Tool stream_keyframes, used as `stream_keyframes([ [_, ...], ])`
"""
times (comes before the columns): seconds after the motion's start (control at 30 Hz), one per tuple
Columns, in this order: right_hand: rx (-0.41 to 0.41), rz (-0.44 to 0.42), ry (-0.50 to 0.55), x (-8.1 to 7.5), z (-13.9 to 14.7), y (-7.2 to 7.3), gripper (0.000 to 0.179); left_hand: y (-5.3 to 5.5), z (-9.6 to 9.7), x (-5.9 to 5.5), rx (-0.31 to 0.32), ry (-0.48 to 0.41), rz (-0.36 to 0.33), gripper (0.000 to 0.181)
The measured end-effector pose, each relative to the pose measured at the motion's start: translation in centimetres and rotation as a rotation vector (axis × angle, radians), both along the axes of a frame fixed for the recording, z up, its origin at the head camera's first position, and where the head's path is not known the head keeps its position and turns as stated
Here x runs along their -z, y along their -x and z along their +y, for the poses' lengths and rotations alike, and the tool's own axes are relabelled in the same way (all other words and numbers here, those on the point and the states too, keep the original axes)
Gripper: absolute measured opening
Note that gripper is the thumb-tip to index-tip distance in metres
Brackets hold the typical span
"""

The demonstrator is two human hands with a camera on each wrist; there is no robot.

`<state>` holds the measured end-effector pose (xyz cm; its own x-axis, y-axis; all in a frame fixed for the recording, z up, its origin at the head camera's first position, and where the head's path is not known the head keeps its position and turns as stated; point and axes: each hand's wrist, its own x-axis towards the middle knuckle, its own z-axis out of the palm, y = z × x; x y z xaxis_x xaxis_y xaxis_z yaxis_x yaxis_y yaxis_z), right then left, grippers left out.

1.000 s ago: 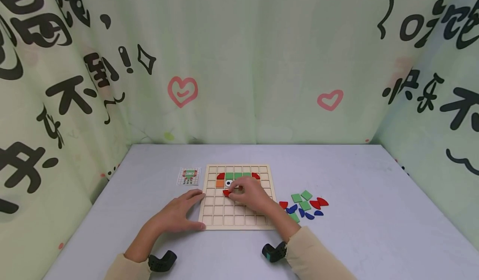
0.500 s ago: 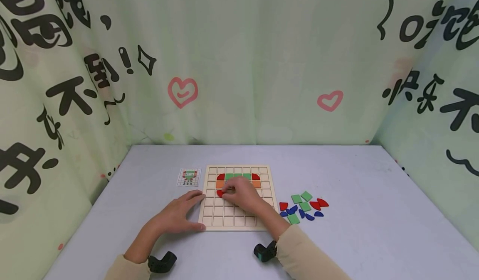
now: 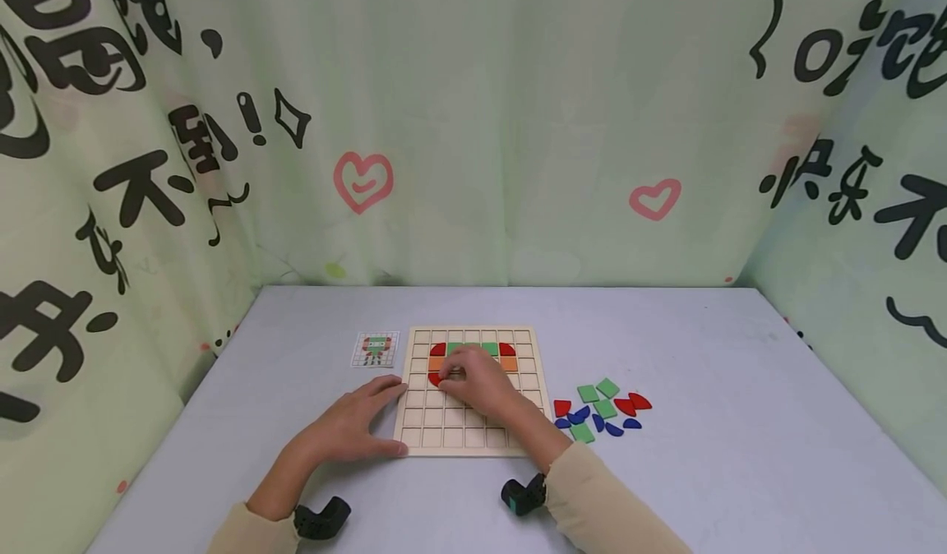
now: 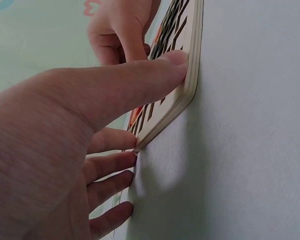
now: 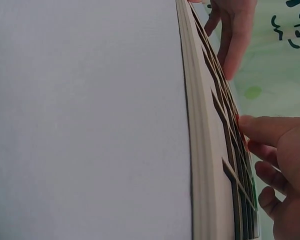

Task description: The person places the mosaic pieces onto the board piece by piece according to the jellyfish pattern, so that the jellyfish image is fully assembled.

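Observation:
A wooden grid board (image 3: 453, 437) lies flat on the table. My left hand (image 3: 346, 424) rests against its left side, thumb at the near corner and fingers spread along the edge; the left wrist view shows the thumb (image 4: 175, 62) on the rim. Over the grid, my right hand (image 3: 482, 383) pinches a red quarter-circle tile (image 3: 433, 380) between thumb and forefinger, down at a cell below an orange tile (image 3: 436, 363). Red rounded tiles (image 3: 506, 348) flank a row of green square tiles (image 3: 490, 348) above. My right fingers hide the middle cells.
To the board's right lie loose tiles: green squares (image 3: 605, 408), red pieces (image 3: 625, 406) and blue half-rounds (image 3: 614, 430). A small pattern card (image 3: 375, 349) lies left of the board's top. A printed curtain (image 3: 473, 126) hangs behind the table (image 3: 703, 390).
My right hand has moved left with the red tile, from near the eye tile to the cell under the left orange tile, and has stayed there. My left hand has not moved.

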<state>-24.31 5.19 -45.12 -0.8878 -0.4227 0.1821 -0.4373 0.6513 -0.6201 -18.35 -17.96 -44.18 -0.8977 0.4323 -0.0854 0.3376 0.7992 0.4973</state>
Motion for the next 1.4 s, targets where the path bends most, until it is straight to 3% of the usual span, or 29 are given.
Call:
stream_keyframes([
  [0.5, 0.035, -0.068, 0.077, -0.7, 3.2, -0.7, 0.010, -0.2, 0.2, -0.3, -0.019, 0.010, 0.005, 0.086],
  [1.4, 0.135, -0.039, 0.072, -1.1, 7.9, -1.7, 0.021, 0.0, 0.2, 0.0, -0.010, -0.001, 0.008, 0.086],
])
